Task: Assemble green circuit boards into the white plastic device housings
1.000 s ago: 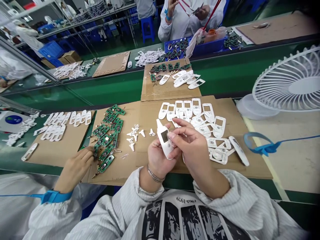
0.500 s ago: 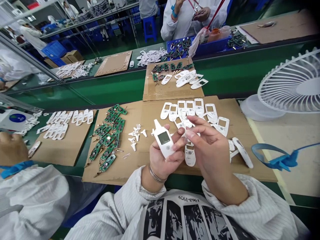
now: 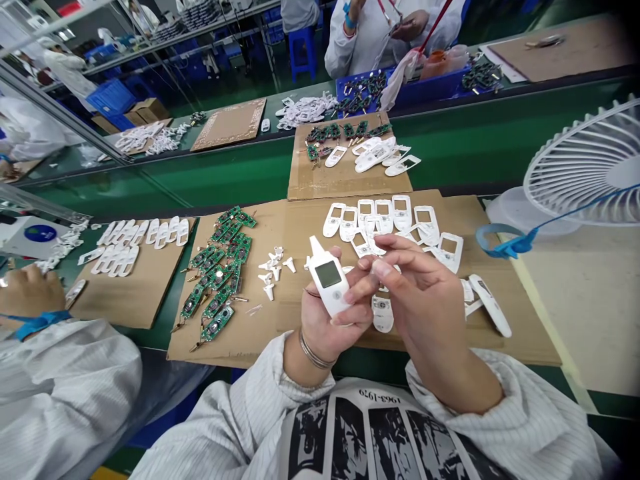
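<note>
My left hand [image 3: 323, 333] is wrapped round a white ear thermometer [image 3: 336, 297] with a grey screen; its narrow probe tip points up and away from me. My right hand [image 3: 425, 303] is beside it, thumb and forefinger pinched together against the left fingertips; whatever is between them is too small to make out. Under and beyond the hands lie several white front shells [image 3: 383, 315] with screen windows. Left of the thermometer are small white probe tips [image 3: 269, 291] and rows of green circuit boards [image 3: 217, 324] on the cardboard [image 3: 295, 227].
A white fan [image 3: 595, 167] stands at the right, with a blue wrist strap [image 3: 510, 247] hanging near it. White casings [image 3: 485, 303] lie at the cardboard's right. A co-worker's hand [image 3: 35, 293] is at the left, near rows of white shells [image 3: 120, 260]. Another person [image 3: 370, 47] works across the bench.
The blue strap has swung left in front of the fan. The right fingertips stay pinched at the left fingers, and the thermometer is still held. The co-worker's hand at left has shifted slightly.
</note>
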A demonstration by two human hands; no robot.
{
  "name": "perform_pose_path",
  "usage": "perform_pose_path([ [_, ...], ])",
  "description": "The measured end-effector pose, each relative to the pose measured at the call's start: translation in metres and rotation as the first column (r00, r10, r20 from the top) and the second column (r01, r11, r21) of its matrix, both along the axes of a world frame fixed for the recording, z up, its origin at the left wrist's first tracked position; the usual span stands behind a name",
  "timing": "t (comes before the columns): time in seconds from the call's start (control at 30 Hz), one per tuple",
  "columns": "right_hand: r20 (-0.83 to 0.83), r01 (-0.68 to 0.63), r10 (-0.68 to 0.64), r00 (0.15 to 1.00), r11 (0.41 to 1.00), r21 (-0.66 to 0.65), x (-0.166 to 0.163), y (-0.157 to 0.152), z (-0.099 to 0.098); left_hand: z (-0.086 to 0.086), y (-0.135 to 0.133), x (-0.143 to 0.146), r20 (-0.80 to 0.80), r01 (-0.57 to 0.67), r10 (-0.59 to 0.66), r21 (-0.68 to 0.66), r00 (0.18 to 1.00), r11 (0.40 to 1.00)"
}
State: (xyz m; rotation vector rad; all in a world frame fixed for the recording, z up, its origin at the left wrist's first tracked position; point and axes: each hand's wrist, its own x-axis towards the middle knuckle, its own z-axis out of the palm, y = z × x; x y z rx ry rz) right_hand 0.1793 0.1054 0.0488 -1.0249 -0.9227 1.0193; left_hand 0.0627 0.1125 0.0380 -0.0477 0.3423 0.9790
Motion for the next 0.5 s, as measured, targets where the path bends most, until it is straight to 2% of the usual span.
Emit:
perform_pose_path([
  [0.2,0.131,-0.088,0.092,0.987,0.995,-0.039,-0.008,-0.002,0.002,0.001,0.004,0.007,-0.088,-0.061,0.055,-0.069,0.995,0.996],
  [0.33,0.169,-0.066,0.084,0.982,0.992,-0.107,-0.015,-0.001,0.002,0.002,0.004,0.012,-0.152,-0.121,0.110,-0.065,0.982,0.990],
  [0.5,0.207,-0.026,0.051,0.977,0.992,-0.124,-0.019,0.000,0.003,-0.002,0.001,0.014,-0.164,-0.122,0.113,-0.040,0.980,0.992],
])
